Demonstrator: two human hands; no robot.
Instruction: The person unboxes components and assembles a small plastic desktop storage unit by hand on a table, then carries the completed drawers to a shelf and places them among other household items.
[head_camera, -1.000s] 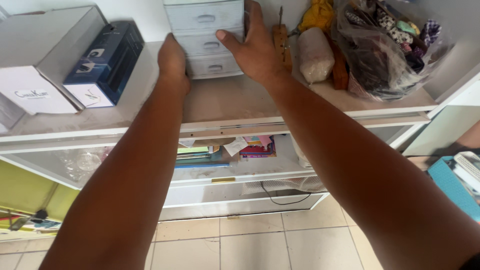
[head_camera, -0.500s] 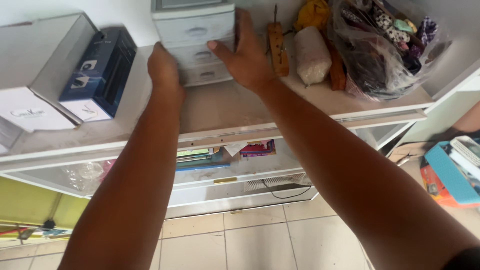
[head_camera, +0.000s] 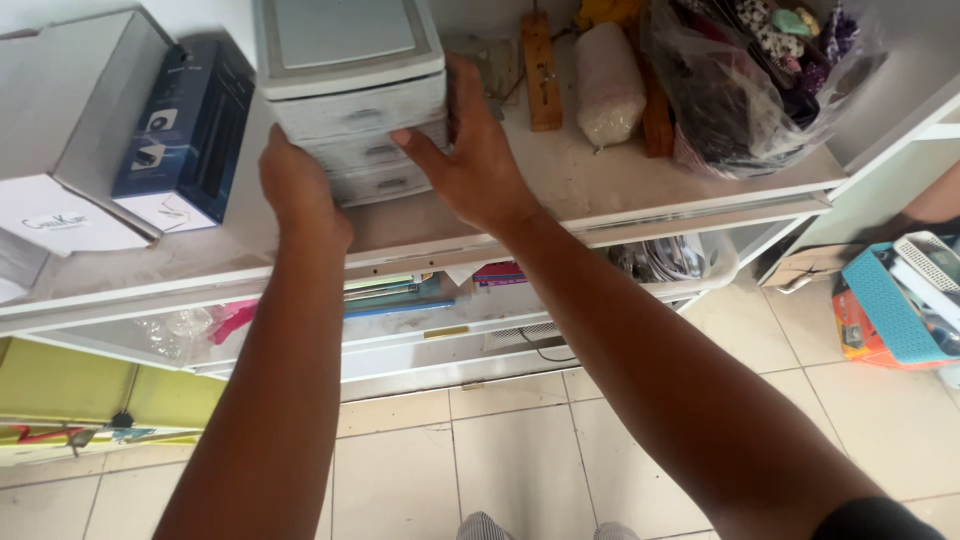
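- The left hand pressed flat against the left side of the small drawer unit, fingers wrapped round it.
- The right hand clasped its right side, thumb across the front.
- The unit stood on the white shelf, beside a blue box.

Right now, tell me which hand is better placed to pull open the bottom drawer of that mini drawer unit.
Probably right. The right hand has its thumb lying across the drawer fronts, near the bottom drawer; the left hand only grips the mini drawer unit at its side.
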